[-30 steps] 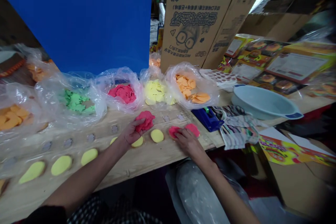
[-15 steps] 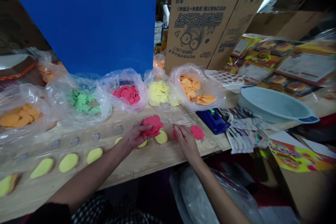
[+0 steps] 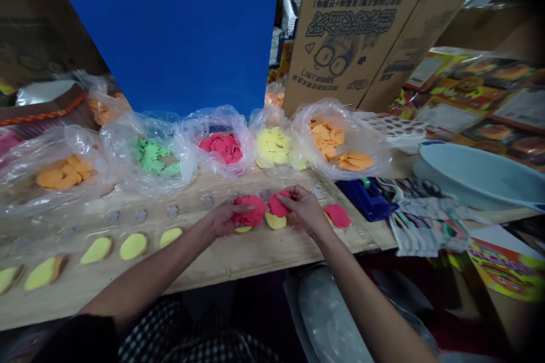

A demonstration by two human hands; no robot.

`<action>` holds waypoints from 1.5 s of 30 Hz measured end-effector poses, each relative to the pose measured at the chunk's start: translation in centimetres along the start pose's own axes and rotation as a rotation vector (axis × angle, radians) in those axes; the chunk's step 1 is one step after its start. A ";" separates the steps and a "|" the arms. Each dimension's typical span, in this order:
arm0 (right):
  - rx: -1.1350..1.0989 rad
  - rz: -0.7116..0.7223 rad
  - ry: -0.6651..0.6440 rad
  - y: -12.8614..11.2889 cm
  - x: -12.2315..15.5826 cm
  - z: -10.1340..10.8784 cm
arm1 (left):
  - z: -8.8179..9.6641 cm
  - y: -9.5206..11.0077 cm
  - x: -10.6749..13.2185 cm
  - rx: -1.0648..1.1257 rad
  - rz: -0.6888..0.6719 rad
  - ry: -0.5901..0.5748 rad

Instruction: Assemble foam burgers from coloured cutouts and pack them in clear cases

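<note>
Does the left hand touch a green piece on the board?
No, the left hand is on a pink piece, while the green pieces lie in a plastic bag.

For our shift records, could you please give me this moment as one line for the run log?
left hand: on pink piece | right hand: on second pink piece | under it: yellow disc | surface: wooden board
</note>
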State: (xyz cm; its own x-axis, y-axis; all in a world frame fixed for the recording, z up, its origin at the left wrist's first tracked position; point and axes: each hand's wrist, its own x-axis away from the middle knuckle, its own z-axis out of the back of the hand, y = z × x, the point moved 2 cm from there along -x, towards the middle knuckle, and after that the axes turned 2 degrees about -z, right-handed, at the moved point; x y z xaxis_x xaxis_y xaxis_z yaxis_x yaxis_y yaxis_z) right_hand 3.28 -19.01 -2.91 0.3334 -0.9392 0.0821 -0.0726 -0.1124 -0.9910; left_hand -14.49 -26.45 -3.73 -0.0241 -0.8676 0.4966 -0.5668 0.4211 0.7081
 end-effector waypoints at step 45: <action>0.428 0.364 -0.085 0.6 2.1 -9.3 | 5.4 1.6 4.6 0.075 -0.140 -0.060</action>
State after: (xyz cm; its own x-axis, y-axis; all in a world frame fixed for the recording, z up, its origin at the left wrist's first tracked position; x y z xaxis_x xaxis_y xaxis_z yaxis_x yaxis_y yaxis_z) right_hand -4.79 -24.05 -2.38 0.4337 -0.8614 -0.2642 0.1848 0.3721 -0.9096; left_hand -19.92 -31.24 -3.01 0.0119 -0.9315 0.3636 -0.6281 0.2760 0.7275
